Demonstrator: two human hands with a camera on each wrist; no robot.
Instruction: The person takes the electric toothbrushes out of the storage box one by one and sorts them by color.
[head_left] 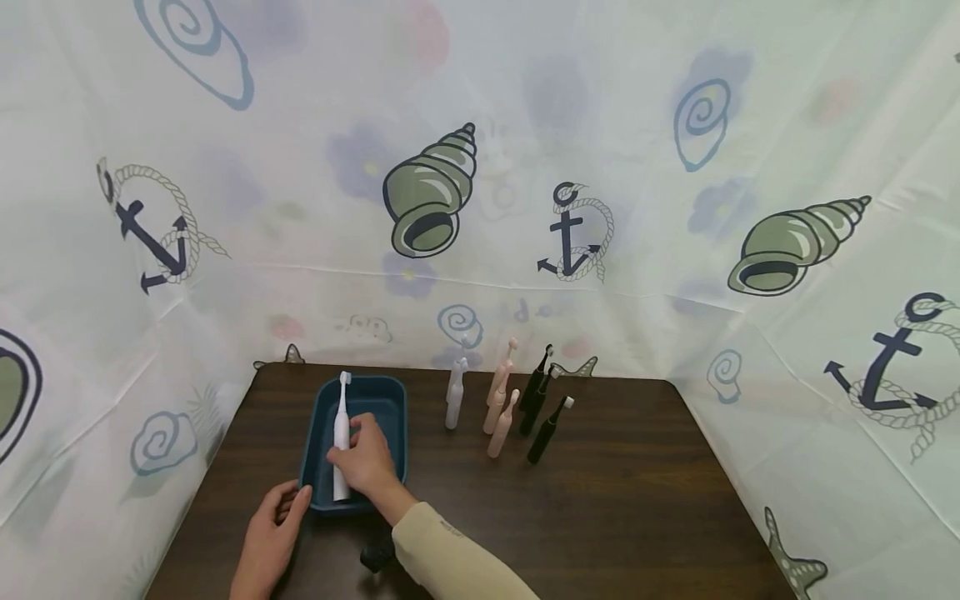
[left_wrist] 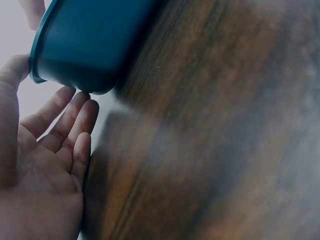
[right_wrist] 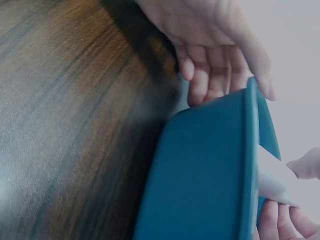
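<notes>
A white electric toothbrush [head_left: 341,429] lies lengthwise in the blue tray [head_left: 400,417], its brush head towards the far rim. My right hand [head_left: 369,458] pinches the handle between thumb and fingers; part of this grip shows at the right edge of the right wrist view. At the tray's near left corner is my left hand [head_left: 270,533]. Its thumb meets the rim and its bent fingers touch the outer wall, as the left wrist view shows too. Whether the toothbrush handle rests fully on the tray floor, I cannot tell.
Right of the tray, white toothbrushes [head_left: 454,404], pink toothbrushes [head_left: 501,425] and black toothbrushes [head_left: 546,433] stand upright on the dark wooden table [head_left: 637,483]. A small black object [head_left: 377,556] is by my right wrist. Patterned cloth [head_left: 510,125] hangs behind and at the sides.
</notes>
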